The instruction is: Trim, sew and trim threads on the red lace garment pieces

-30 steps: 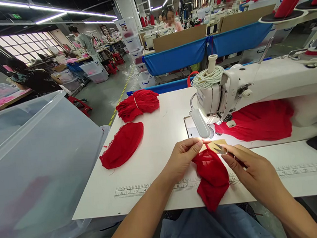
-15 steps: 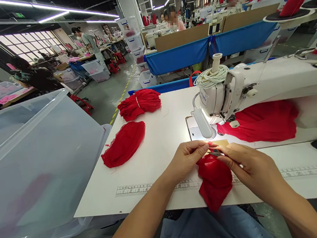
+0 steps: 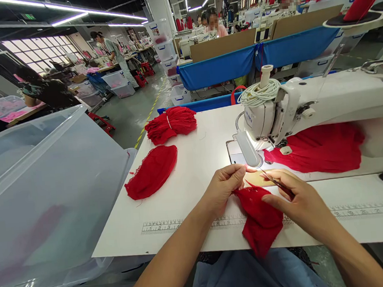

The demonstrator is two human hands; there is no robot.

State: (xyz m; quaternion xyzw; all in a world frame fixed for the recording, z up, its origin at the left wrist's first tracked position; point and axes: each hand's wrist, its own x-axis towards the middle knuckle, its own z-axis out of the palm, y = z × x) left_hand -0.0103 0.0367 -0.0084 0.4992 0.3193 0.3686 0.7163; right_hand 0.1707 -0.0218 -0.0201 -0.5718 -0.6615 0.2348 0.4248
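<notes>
My left hand pinches the top edge of a red fabric piece that hangs over the front of the white table. My right hand is closed on small thread snips, their tip pointing toward the fabric's upper edge near my left fingers. Both hands are just in front of the white sewing machine and its lit needle area. More red fabric lies under the machine arm.
A flat red lace piece and a tied red bundle lie on the table's left. A clear plastic bin stands at the left. A printed ruler runs along the table front. Other people work at stations behind.
The snips met the fabric's top edge half a second ago, then drew back to the right. The view has shifted slightly; my left hand keeps its pinch.
</notes>
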